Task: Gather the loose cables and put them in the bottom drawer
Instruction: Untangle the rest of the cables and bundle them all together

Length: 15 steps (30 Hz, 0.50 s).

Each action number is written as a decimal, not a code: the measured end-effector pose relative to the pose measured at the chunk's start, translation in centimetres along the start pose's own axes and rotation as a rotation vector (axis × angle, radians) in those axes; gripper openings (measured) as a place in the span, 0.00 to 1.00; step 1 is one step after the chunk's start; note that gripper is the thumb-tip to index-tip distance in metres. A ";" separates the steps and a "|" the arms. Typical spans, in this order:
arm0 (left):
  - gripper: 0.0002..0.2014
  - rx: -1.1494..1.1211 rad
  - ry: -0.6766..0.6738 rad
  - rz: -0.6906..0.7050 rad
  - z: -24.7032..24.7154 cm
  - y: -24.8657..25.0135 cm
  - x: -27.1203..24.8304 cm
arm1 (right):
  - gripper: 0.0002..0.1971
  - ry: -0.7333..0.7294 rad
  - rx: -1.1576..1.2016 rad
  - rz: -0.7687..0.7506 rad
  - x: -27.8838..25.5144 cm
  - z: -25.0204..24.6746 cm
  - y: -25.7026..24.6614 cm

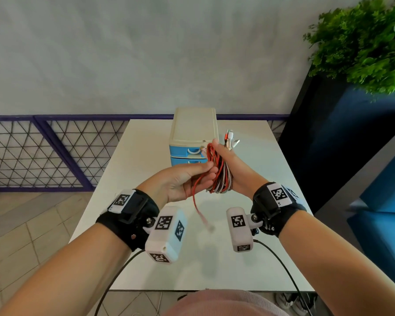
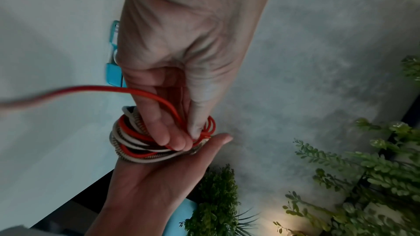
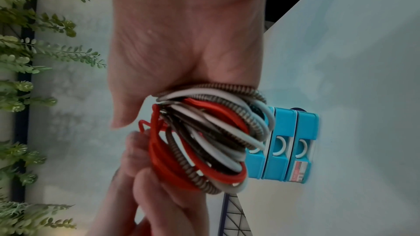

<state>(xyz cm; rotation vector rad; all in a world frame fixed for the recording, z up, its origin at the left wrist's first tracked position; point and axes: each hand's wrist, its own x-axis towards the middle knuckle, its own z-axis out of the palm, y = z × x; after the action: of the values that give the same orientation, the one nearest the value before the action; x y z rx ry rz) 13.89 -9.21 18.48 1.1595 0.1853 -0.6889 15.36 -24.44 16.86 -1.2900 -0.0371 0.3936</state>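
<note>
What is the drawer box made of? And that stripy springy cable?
The drawer box looks like smooth plastic: cream shell, glossy blue fronts with moulded handle cut-outs. The stripy cable seems wrapped in a coiled spring sleeve, with fine ridges along it; whether the sleeve is metal or plastic is unclear.

Your drawer unit (image 1: 193, 133) stands on the tabletop (image 1: 249, 258) at twelve o'clock, against its far edge. The cable bundle (image 1: 219, 174) hangs above the tabletop, in front of the drawers, between your left hand (image 1: 187, 182) at nine o'clock and right hand (image 1: 232, 165) at three. A plant (image 1: 363, 46) stands at two o'clock, off the tabletop.
</note>
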 end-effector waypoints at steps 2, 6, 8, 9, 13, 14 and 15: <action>0.04 0.025 0.005 0.004 0.3 -0.1 0.0 | 0.08 -0.002 -0.063 -0.058 -0.1 0.2 0.1; 0.08 0.258 0.041 0.012 0.4 -0.6 0.0 | 0.08 0.213 -0.189 -0.103 0.5 0.1 0.5; 0.11 0.296 -0.006 -0.004 -0.1 -1.0 -0.1 | 0.05 0.329 -0.149 -0.118 0.9 -0.5 0.3; 0.13 0.280 -0.041 -0.029 -0.6 -1.2 -0.2 | 0.05 0.377 -0.094 -0.125 1.0 -1.0 0.1; 0.14 0.343 -0.205 -0.219 -3.6 -2.8 -1.2 | 0.09 0.476 0.165 -0.112 1.3 -3.7 -1.2; 0.13 0.406 -0.227 -0.252 -4.4 -3.1 -1.4 | 0.12 0.457 0.201 -0.092 1.1 -4.3 -1.5; 0.12 0.497 -0.222 -0.257 -5.1 -3.4 -1.3 | 0.14 0.419 0.198 -0.071 0.9 -4.6 -1.8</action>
<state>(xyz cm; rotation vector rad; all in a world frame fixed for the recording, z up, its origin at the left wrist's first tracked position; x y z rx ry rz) 11.94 -4.91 14.40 1.5341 -0.0313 -1.1269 17.82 -28.81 17.03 -1.1499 0.3018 0.0579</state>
